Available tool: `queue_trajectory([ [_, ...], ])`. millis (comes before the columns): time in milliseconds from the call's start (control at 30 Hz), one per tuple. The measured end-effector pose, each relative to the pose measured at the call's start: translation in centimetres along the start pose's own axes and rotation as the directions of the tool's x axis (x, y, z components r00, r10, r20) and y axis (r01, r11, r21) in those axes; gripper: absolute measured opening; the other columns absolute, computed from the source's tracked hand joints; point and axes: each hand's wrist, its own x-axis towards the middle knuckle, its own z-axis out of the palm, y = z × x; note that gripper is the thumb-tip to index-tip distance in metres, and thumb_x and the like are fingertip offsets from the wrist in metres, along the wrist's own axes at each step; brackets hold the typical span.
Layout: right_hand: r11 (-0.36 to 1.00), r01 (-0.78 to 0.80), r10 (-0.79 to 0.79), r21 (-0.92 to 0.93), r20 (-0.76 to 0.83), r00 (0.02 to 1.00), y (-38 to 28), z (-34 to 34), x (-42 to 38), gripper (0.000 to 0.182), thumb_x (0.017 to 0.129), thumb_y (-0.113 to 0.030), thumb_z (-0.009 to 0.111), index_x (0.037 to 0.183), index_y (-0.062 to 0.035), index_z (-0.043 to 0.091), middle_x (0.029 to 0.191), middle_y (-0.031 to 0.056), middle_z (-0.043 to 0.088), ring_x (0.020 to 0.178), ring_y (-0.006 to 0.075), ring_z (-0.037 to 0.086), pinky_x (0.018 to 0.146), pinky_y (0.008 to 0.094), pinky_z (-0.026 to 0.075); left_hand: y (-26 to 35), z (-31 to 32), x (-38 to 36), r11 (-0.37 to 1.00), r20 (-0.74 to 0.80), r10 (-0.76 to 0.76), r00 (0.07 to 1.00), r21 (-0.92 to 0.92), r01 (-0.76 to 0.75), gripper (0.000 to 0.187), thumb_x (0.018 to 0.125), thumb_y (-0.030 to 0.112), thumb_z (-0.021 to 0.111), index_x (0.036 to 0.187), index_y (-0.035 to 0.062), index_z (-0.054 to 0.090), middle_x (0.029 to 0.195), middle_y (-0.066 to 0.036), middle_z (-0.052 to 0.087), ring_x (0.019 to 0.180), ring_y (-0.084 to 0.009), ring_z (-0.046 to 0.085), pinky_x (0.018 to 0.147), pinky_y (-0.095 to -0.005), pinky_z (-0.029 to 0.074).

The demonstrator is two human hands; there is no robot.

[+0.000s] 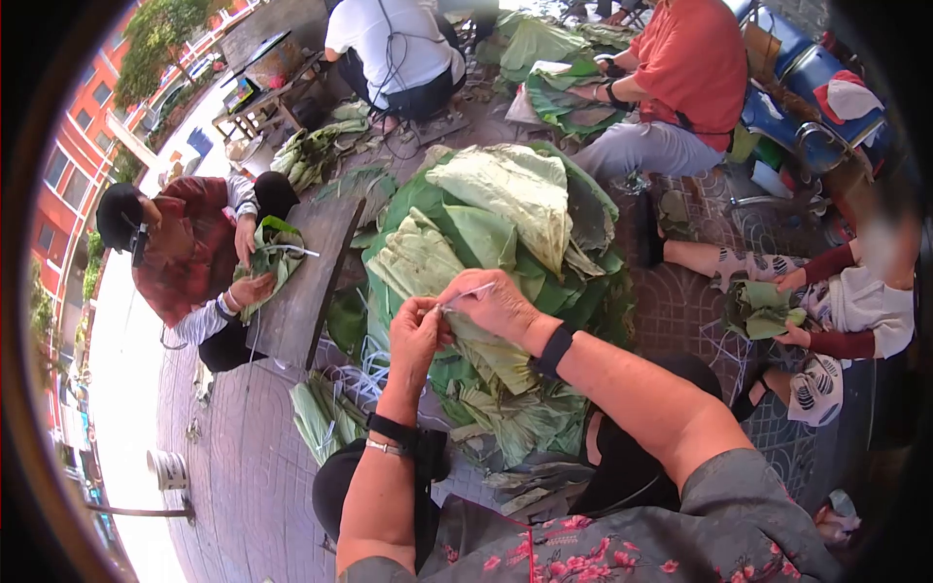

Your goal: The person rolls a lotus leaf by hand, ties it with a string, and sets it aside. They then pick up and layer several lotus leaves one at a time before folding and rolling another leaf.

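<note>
Both my hands meet over a large heap of leaves (481, 233), green ones mixed with pale dried ones. My left hand (416, 338) is closed in a pinch at one end of a thin whitish strip (470, 294). Close against it, my right hand (498, 306) has its fingers closed on the same strip, which crosses the fingers. Fine detail at the fingertips is too small to make out. Below my left hand, a tangle of white strips (363, 377) lies beside the heap. A bundle of long folded leaves (324, 416) rests on the paving near my left forearm.
At left, a person in a plaid top (185, 248) handles leaves over a wooden board (309, 277). Someone in a red shirt (695, 73) holds leaves at the back, near a person in white (389, 49). Another at right holds a leaf bundle (760, 309). A white bucket (167, 469) stands left.
</note>
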Motion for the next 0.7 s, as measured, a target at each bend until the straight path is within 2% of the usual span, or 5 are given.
queue_trajectory([
  [133, 0.999, -0.001, 0.003, -0.033, 0.059, 0.998, 0.3, -0.3, -0.1, 0.012, 0.083, 0.0, 0.069, 0.091, -0.005, 0.075, 0.088, 0.0082, 0.067, 0.082, 0.0174, 0.065, 0.076, 0.0291, 0.051, -0.4, 0.2, 0.1, 0.999, -0.054, -0.025, 0.998, -0.041, 0.023, 0.01, 0.097, 0.01, 0.055, 0.103, 0.0035, 0.058, 0.073, -0.005, 0.066, 0.055, -0.0129, 0.064, 0.047, -0.0238, 0.048],
  [233, 0.997, 0.029, -0.025, -0.067, 0.063, 0.998, 0.0, -0.8, -0.2, 0.008, 0.08, -0.007, 0.068, 0.085, -0.0068, 0.074, 0.088, 0.0104, 0.067, 0.085, 0.0273, 0.067, 0.077, 0.0353, 0.053, -0.5, 0.1, 0.0, 0.998, -0.078, -0.011, 0.997, -0.059, 0.007, 0.009, 0.096, 0.009, 0.054, 0.102, 0.003, 0.058, 0.073, -0.006, 0.066, 0.055, -0.013, 0.063, 0.047, -0.0242, 0.049],
  [467, 0.899, 0.237, -0.176, -0.368, 0.191, 0.966, -0.6, -1.4, -0.7, 0.007, 0.078, -0.007, 0.068, 0.081, -0.0105, 0.073, 0.093, 0.0057, 0.063, 0.096, 0.0288, 0.061, 0.085, 0.0363, 0.05, -2.0, 0.4, 0.2, 0.993, -0.224, 0.103, 0.969, 0.082, -0.086, 0.01, 0.092, 0.004, 0.054, 0.101, -0.0001, 0.057, 0.072, -0.006, 0.063, 0.052, -0.0116, 0.058, 0.048, -0.026, 0.047],
  [667, 0.848, 0.294, -0.24, -0.441, 0.175, 0.955, -0.4, -1.2, -0.8, 0.014, 0.076, -0.008, 0.069, 0.089, -0.0093, 0.072, 0.096, 0.0083, 0.063, 0.094, 0.0298, 0.06, 0.085, 0.0374, 0.051, -3.1, -0.3, 0.6, 0.883, -0.302, 0.272, 0.914, 0.456, -0.112, 0.03, 0.092, 0.018, 0.063, 0.113, -0.0022, 0.053, 0.082, -0.011, 0.064, 0.074, -0.0176, 0.063, 0.068, -0.0337, 0.051],
  [700, 0.854, 0.288, -0.263, -0.434, 0.117, 0.958, 0.0, -1.0, -0.7, 0.019, 0.075, -0.01, 0.07, 0.094, -0.0087, 0.071, 0.096, 0.0097, 0.063, 0.092, 0.0302, 0.06, 0.084, 0.0378, 0.051, -3.6, -0.1, 0.7, 0.934, -0.363, 0.197, 0.91, 0.353, -0.061, 0.038, 0.092, 0.022, 0.064, 0.117, -0.004, 0.051, 0.087, -0.012, 0.064, 0.078, -0.0188, 0.063, 0.071, -0.0339, 0.051],
])
